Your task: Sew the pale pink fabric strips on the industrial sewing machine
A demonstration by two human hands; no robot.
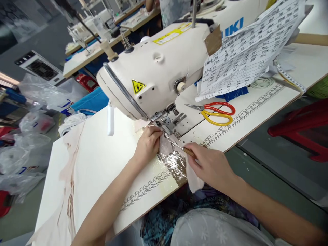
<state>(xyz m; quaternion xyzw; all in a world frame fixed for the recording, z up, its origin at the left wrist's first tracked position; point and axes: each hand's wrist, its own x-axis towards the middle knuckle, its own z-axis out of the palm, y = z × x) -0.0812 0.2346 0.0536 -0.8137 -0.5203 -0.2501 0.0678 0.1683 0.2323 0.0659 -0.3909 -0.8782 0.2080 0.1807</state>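
Note:
Beside the presser foot of the white sewing machine (pixel 151 68), my left hand (pixel 148 143) has its fingers bent together on a pale pink fabric piece (pixel 166 145). My right hand (pixel 210 164) is closed round the brown wooden handle of an awl (pixel 190 152), whose thin metal shaft points left over the fabric near the foot. A loose strip of the pale cloth hangs down past the table edge below my right hand. Shiny clear tape (pixel 176 165) covers the table just under the work. The exact tip of the awl is hard to make out.
Scissors (pixel 217 114) with red and yellow handles lie right of the foot. A handwritten sheet (pixel 246 54) leans against the machine, near a tape measure (pixel 289 77). More pale fabric (pixel 69 191) spreads over the table's left side. Plastic bags (pixel 28 150) stand on the floor.

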